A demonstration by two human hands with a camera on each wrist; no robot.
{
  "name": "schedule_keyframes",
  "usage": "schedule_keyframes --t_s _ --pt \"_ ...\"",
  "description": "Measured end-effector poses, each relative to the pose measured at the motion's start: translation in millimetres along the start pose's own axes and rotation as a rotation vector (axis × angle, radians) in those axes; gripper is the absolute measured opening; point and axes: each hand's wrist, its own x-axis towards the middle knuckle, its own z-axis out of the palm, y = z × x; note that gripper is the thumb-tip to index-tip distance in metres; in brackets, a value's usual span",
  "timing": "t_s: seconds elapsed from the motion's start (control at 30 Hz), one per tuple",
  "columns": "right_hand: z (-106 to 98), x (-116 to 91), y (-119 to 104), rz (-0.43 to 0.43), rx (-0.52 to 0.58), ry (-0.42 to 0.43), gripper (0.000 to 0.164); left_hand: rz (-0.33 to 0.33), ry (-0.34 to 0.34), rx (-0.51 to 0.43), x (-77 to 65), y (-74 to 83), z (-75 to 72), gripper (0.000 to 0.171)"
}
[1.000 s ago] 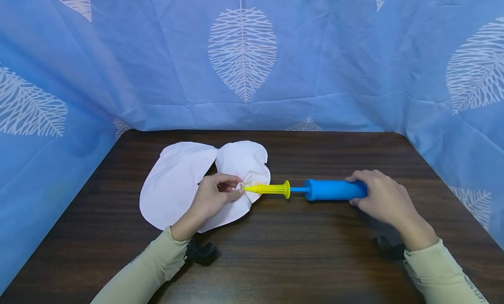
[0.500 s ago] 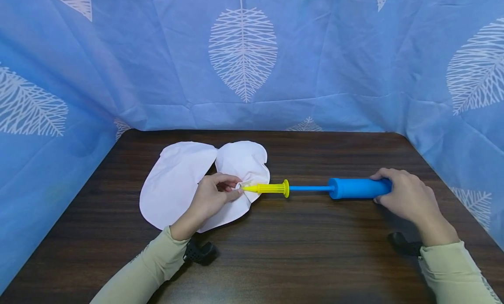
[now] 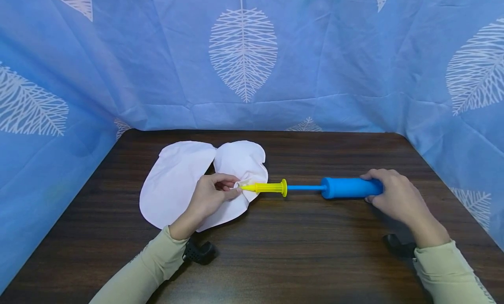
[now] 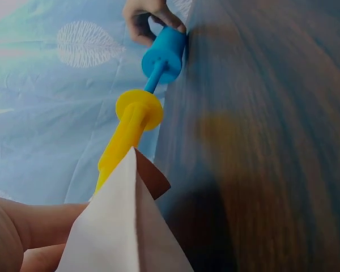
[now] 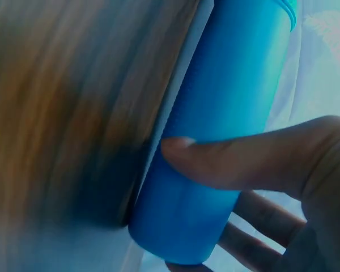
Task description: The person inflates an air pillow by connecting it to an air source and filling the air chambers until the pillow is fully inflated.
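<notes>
A white, slack inflatable neck pillow (image 3: 173, 181) lies on the table, its two lobes curving round a small gap. My left hand (image 3: 206, 198) pinches it at the valve, where the tip of the yellow nozzle (image 3: 269, 188) of a hand pump goes in; the fingers partly hide that spot. A thin blue rod (image 3: 305, 187) runs from the nozzle's flange to the blue pump barrel (image 3: 350, 188). Round the barrel's far right end my right hand (image 3: 399, 199) grips, thumb (image 5: 215, 161) across its side in the right wrist view. A white fold (image 4: 113, 226) fills the left wrist view's foreground.
Under everything is a dark wood table (image 3: 315, 251). Blue cloth (image 3: 165, 59) with white leaf prints hangs behind it and at both sides. Black wrist bands (image 3: 201, 253) show below both hands.
My right hand first drew the pump barrel to the right, baring more of the rod, then came slightly back left. The left hand has stayed almost still at the valve.
</notes>
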Motion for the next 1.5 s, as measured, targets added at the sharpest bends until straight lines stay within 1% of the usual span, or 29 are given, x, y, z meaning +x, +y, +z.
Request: schedule_keyframes --t_s 0.1,0.2,0.33,0.47,0.6,0.8,0.93,1.13,1.23,1.33,1.5 --pt "5.1 -0.1 -13.5 -0.042 0.044 0.005 0.048 0.025 -0.026 -0.008 -1.5 1.5 2.2 0.023" --pt "10.8 -0.5 -30.8 -0.094 0.074 0.017 0.05 0.055 -0.037 0.003 -3.6 3.4 4.7 0.022" --pt "16.9 -1.2 -50.9 -0.165 0.078 0.032 0.054 0.07 -0.041 0.019 -6.0 4.7 6.9 0.021" --pt "20.4 -2.8 -59.6 -0.187 0.064 0.038 0.056 0.072 -0.052 0.018 -7.2 4.4 8.0 0.02" --pt "20.8 -4.0 -59.4 -0.175 0.059 0.042 0.056 0.076 -0.056 0.018 -6.9 3.4 8.4 0.02" --pt "16.4 -3.2 -52.5 -0.102 0.047 0.003 0.054 0.087 -0.062 0.035 -8.2 4.0 8.7 0.019" --pt "9.9 -0.6 -36.8 -0.041 0.037 -0.022 0.052 0.09 -0.057 0.041 -7.9 3.1 9.1 0.018" --pt "1.3 0.9 -2.5 0.056 0.018 0.005 0.051 0.083 -0.053 0.044 -8.3 4.2 9.5 0.019" --pt "-2.1 1.1 10.8 0.096 0.004 0.022 0.05 0.073 -0.051 0.052 -8.2 4.4 9.7 0.019" --pt "-6.1 1.4 18.8 0.125 -0.007 0.022 0.049 0.066 -0.049 0.06 -7.8 4.0 9.7 0.019" --pt "-10.5 1.3 24.4 0.155 -0.013 0.017 0.048 0.056 -0.047 0.059 -7.6 3.4 10.2 0.019"
